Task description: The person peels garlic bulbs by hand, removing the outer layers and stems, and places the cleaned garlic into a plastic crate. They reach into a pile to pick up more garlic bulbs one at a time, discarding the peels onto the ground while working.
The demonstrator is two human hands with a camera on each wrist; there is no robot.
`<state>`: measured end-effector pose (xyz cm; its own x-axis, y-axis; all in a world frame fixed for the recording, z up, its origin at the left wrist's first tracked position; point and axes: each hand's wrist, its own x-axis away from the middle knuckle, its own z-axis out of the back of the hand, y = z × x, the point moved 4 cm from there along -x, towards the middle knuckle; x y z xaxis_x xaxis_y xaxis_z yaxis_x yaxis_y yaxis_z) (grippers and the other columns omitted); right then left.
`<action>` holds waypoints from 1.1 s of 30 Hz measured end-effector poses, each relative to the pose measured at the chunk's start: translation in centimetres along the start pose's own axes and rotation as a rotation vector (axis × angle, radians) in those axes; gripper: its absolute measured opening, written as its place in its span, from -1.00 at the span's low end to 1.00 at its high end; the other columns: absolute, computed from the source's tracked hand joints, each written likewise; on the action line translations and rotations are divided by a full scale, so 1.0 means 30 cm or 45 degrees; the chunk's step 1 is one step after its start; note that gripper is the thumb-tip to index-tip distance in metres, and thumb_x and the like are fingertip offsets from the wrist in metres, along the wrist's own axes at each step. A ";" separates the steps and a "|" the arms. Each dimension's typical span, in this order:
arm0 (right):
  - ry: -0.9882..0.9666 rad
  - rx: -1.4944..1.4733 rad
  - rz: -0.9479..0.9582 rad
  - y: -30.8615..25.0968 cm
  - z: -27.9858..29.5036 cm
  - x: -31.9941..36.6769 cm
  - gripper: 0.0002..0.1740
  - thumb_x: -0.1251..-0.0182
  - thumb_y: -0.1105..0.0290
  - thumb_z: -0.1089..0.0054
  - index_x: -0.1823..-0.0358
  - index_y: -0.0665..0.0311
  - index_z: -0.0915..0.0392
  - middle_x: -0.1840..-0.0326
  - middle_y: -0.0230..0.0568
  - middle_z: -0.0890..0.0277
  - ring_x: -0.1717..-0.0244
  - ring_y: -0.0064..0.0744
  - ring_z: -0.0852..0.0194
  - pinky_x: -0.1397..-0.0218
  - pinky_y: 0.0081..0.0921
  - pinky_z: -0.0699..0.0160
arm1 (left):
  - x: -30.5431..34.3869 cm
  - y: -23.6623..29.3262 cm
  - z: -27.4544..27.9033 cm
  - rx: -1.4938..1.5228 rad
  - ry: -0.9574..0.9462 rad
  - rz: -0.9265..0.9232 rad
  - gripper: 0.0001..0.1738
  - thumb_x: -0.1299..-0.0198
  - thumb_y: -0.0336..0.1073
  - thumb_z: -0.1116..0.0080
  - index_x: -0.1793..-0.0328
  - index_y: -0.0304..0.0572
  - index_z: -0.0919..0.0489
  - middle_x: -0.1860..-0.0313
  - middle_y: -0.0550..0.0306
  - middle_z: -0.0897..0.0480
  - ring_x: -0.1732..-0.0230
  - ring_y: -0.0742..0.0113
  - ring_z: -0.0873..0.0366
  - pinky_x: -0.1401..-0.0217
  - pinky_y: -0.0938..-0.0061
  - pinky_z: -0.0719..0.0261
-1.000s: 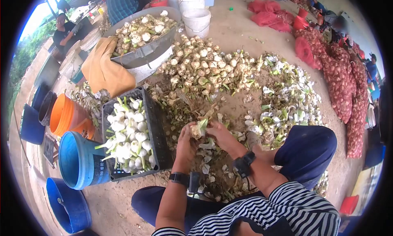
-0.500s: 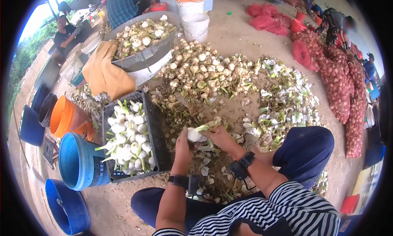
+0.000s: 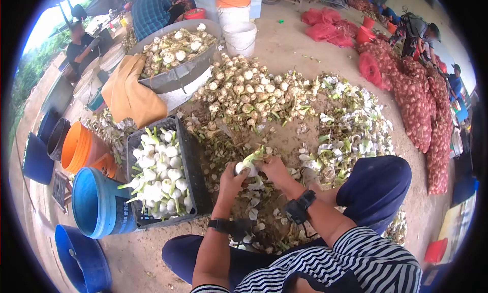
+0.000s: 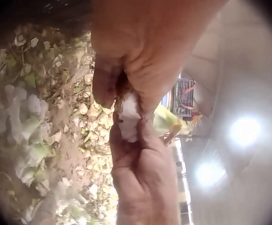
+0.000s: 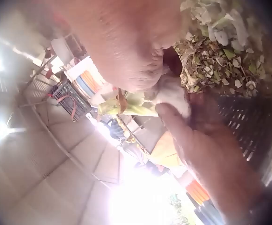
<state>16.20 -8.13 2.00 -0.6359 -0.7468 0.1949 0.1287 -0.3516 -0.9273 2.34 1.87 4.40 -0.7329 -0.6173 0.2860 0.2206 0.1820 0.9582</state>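
Between the two hands is a garlic bulb, white, with a green-yellow stem pointing up and to the right. My left hand grips the bulb, thumb on its near side. Curled fingers of my right hand pinch the bulb's outer skin by the stem. The right wrist view shows the left thumb against the white bulb, the stem sticking out under the right hand. From the left wrist, white skin shows between the hands, partly hidden by fingers.
A black crate of peeled white garlic stands left of the hands. Ahead lies a heap of unpeeled garlic; peelings cover the ground rightward. Blue bucket and orange bucket stand at left, red net sacks at right.
The bulb went from brownish to bare white as the right hand drew skin off toward the right. Since then its stem has tipped upward, and the right hand has come back closer to the bulb.
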 end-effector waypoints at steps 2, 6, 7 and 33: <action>-0.006 -0.468 -0.152 -0.003 -0.006 0.012 -0.72 -0.33 0.25 -0.21 0.13 0.33 -0.61 0.39 -0.30 -0.64 0.42 -0.46 -0.57 0.31 -0.41 -0.50 | 0.018 0.013 -0.002 0.239 -0.082 0.035 -0.57 -0.22 -0.23 -0.22 -0.14 -0.31 -0.46 0.27 0.21 -0.63 0.36 0.51 -0.58 0.31 0.55 -0.54; 0.085 -0.920 -0.376 0.056 -0.009 -0.032 -0.73 -0.27 0.26 -0.23 0.23 0.37 -0.62 0.41 -0.16 -0.64 0.46 -0.29 -0.57 0.33 -0.32 -0.51 | 0.049 0.001 -0.050 0.506 -0.437 0.120 -0.53 -0.23 -0.29 -0.19 -0.24 -0.26 -0.42 0.14 0.17 -0.63 0.29 0.43 -0.58 0.25 0.53 -0.54; 0.127 -0.508 -0.237 0.073 0.023 -0.062 -0.73 -0.25 0.26 -0.24 0.24 0.37 -0.61 0.40 -0.12 -0.64 0.45 -0.19 -0.57 0.32 -0.28 -0.52 | 0.050 -0.017 -0.052 0.608 -0.497 0.084 -0.50 -0.23 -0.30 -0.19 -0.28 -0.26 -0.39 0.09 0.16 -0.62 0.24 0.41 -0.58 0.24 0.52 -0.55; -0.322 -0.027 0.477 -0.146 -0.026 0.050 -0.72 -0.29 0.47 -0.06 -0.02 0.27 -0.54 0.10 -0.22 -0.60 0.09 -0.34 -0.59 0.02 -0.39 -0.55 | -0.103 -0.153 0.069 1.163 0.208 0.119 -0.70 -0.47 -0.18 0.13 -0.03 -0.26 -0.47 0.11 0.06 -0.63 0.13 0.23 -0.63 0.18 0.35 -0.62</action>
<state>14.09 -7.28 6.11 -0.3424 -0.9356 -0.0858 0.2975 -0.0213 -0.9545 2.27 4.53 -0.88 -0.6230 -0.6572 0.4244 -0.3686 0.7251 0.5817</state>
